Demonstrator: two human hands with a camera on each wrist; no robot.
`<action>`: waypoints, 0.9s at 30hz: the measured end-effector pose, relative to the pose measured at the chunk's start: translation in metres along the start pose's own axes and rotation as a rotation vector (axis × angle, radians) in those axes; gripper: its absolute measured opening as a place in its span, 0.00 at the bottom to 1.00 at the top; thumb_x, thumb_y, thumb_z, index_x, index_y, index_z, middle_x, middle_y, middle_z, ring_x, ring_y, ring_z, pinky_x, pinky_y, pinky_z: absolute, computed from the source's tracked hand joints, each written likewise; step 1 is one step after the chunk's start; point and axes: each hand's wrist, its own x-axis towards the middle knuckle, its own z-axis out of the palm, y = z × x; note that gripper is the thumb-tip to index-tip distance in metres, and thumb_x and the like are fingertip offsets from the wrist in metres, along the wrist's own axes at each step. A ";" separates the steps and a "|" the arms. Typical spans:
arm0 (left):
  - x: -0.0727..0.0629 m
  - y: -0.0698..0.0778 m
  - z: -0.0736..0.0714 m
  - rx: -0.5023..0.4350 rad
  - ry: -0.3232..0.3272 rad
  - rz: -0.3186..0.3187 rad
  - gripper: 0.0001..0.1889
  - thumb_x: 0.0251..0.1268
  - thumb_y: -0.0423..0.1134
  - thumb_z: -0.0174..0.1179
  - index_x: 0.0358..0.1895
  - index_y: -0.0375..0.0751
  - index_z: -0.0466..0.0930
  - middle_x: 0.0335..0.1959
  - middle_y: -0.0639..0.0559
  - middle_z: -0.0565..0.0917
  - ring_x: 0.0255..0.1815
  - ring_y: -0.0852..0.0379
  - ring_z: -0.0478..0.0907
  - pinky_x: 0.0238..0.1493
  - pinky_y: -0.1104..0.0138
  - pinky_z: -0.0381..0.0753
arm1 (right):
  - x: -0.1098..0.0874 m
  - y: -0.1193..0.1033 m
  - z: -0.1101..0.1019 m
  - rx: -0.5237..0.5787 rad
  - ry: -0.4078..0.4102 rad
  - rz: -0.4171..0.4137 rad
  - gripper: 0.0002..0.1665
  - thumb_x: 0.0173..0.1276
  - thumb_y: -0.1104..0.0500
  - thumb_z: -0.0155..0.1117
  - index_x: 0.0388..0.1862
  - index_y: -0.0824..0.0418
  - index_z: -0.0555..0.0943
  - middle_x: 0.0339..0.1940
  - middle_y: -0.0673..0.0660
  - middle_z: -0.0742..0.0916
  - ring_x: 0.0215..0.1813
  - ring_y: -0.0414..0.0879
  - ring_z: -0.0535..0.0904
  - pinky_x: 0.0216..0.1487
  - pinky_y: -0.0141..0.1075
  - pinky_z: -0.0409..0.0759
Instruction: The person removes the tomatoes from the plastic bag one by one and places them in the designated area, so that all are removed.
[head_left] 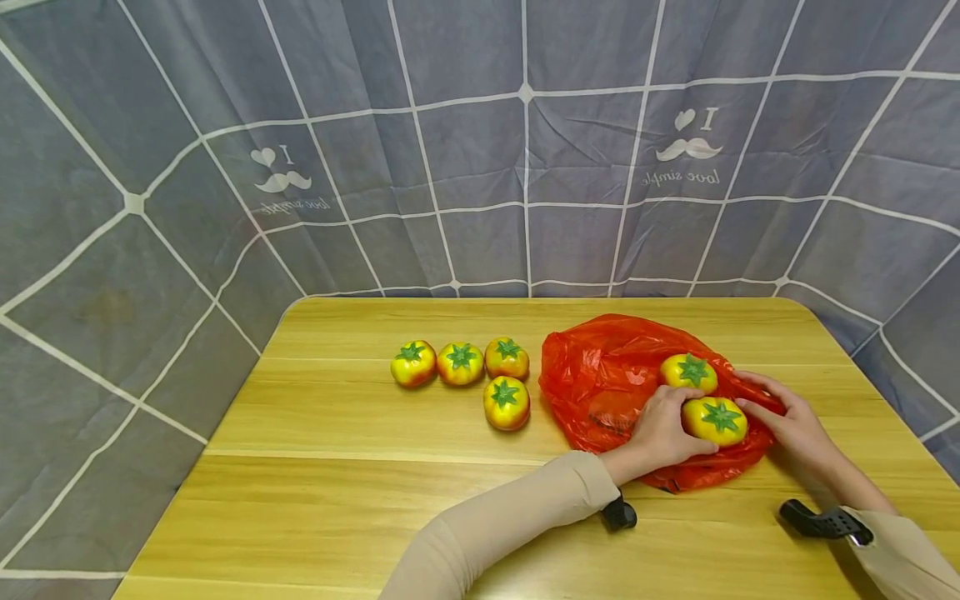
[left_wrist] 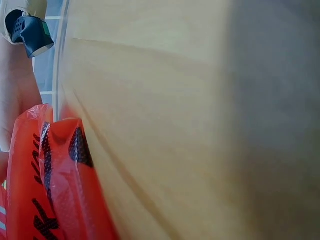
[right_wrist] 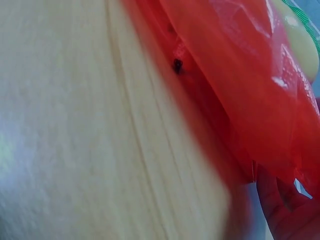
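My left hand (head_left: 663, 429) grips a yellow tomato (head_left: 720, 421) with a green star-shaped top, fingers on its far side and thumb on its near side. This tomato sits over the right part of a crumpled red plastic bag (head_left: 600, 367). Right behind it lies a second tomato (head_left: 688, 372), also on the bag. My right hand (head_left: 798, 425) holds the bag's right edge, its thumb close to the gripped tomato. Black print marks the red plastic (left_wrist: 70, 180) in the left wrist view. Red film (right_wrist: 250, 85) covers much of the right wrist view.
Left of the bag, several more tomatoes stand on the wooden table (head_left: 337, 475): three in a row, with another tomato (head_left: 507, 403) in front of the row's right end. A grey checked curtain (head_left: 480, 167) hangs behind and beside the table. Black straps (head_left: 821, 523) show at the wrists.
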 end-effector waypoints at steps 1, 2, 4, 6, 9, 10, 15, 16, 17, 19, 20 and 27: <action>0.000 0.000 0.000 0.001 0.002 -0.004 0.34 0.48 0.49 0.74 0.62 0.57 0.73 0.58 0.61 0.73 0.56 0.67 0.71 0.52 0.76 0.70 | 0.000 0.000 0.000 -0.014 0.003 -0.006 0.26 0.72 0.66 0.54 0.68 0.54 0.69 0.52 0.25 0.75 0.47 0.19 0.75 0.40 0.19 0.79; 0.000 0.000 0.001 0.001 0.004 -0.006 0.34 0.47 0.49 0.74 0.62 0.57 0.73 0.58 0.61 0.73 0.55 0.67 0.71 0.52 0.76 0.70 | 0.000 0.000 0.000 -0.016 0.002 -0.010 0.26 0.72 0.66 0.54 0.68 0.55 0.69 0.52 0.26 0.75 0.47 0.19 0.75 0.40 0.19 0.79; 0.000 0.000 0.001 0.000 0.006 -0.010 0.34 0.47 0.49 0.74 0.62 0.57 0.74 0.57 0.62 0.73 0.55 0.67 0.71 0.52 0.76 0.70 | 0.000 0.000 0.000 -0.018 0.002 -0.015 0.26 0.72 0.66 0.53 0.68 0.55 0.69 0.52 0.26 0.75 0.47 0.19 0.75 0.40 0.19 0.79; 0.000 0.001 0.002 -0.002 0.007 -0.012 0.34 0.47 0.49 0.75 0.61 0.57 0.74 0.57 0.62 0.74 0.55 0.67 0.71 0.52 0.76 0.71 | 0.000 0.000 0.000 -0.027 0.006 -0.019 0.26 0.72 0.66 0.54 0.68 0.55 0.70 0.52 0.26 0.75 0.47 0.18 0.75 0.40 0.19 0.78; 0.000 0.001 0.003 -0.014 0.006 -0.014 0.34 0.47 0.49 0.75 0.61 0.57 0.73 0.56 0.63 0.74 0.55 0.68 0.71 0.52 0.76 0.71 | 0.000 0.000 0.001 -0.024 0.006 -0.015 0.26 0.72 0.66 0.54 0.68 0.55 0.70 0.52 0.26 0.75 0.47 0.18 0.75 0.40 0.18 0.78; 0.000 0.001 0.003 -0.019 0.006 -0.015 0.34 0.47 0.49 0.75 0.61 0.57 0.72 0.56 0.63 0.74 0.55 0.67 0.71 0.53 0.75 0.71 | 0.000 0.000 0.001 -0.027 0.007 -0.015 0.26 0.72 0.66 0.54 0.68 0.55 0.70 0.52 0.25 0.75 0.47 0.18 0.75 0.40 0.18 0.78; 0.001 0.000 0.004 -0.045 0.003 -0.016 0.33 0.47 0.49 0.75 0.59 0.56 0.71 0.55 0.63 0.75 0.55 0.67 0.71 0.54 0.75 0.71 | 0.001 0.000 0.001 0.001 0.001 0.000 0.26 0.72 0.66 0.54 0.68 0.55 0.69 0.52 0.26 0.75 0.47 0.19 0.75 0.40 0.19 0.79; 0.001 0.000 0.004 -0.047 0.004 -0.015 0.33 0.47 0.49 0.75 0.59 0.56 0.71 0.55 0.63 0.75 0.55 0.67 0.71 0.54 0.75 0.71 | 0.001 0.000 0.000 0.005 0.000 0.003 0.26 0.72 0.66 0.54 0.68 0.55 0.69 0.52 0.27 0.75 0.47 0.20 0.75 0.40 0.19 0.79; 0.001 -0.001 0.004 -0.048 0.004 -0.014 0.33 0.47 0.49 0.75 0.59 0.56 0.71 0.55 0.62 0.75 0.55 0.67 0.72 0.54 0.75 0.71 | 0.001 0.000 0.000 -0.001 0.001 0.003 0.26 0.72 0.65 0.54 0.68 0.55 0.69 0.52 0.27 0.75 0.47 0.19 0.75 0.40 0.19 0.79; 0.001 0.000 0.005 -0.052 0.006 -0.017 0.33 0.47 0.49 0.75 0.59 0.55 0.71 0.54 0.62 0.75 0.55 0.67 0.72 0.54 0.75 0.71 | 0.001 0.000 0.000 -0.015 0.003 0.003 0.26 0.72 0.65 0.54 0.69 0.55 0.69 0.52 0.26 0.74 0.47 0.19 0.74 0.40 0.18 0.78; 0.001 0.000 0.005 -0.055 0.007 -0.020 0.33 0.47 0.49 0.75 0.58 0.55 0.70 0.54 0.62 0.75 0.54 0.67 0.72 0.53 0.75 0.71 | 0.001 0.000 0.000 -0.029 0.005 0.000 0.26 0.72 0.65 0.54 0.69 0.55 0.69 0.52 0.26 0.74 0.47 0.18 0.74 0.40 0.18 0.78; 0.001 0.001 0.005 -0.054 0.013 -0.046 0.31 0.46 0.50 0.75 0.56 0.56 0.72 0.50 0.63 0.75 0.50 0.68 0.71 0.49 0.77 0.70 | 0.001 -0.001 0.000 -0.049 0.005 -0.010 0.27 0.72 0.65 0.54 0.69 0.56 0.69 0.52 0.25 0.74 0.48 0.18 0.74 0.41 0.17 0.77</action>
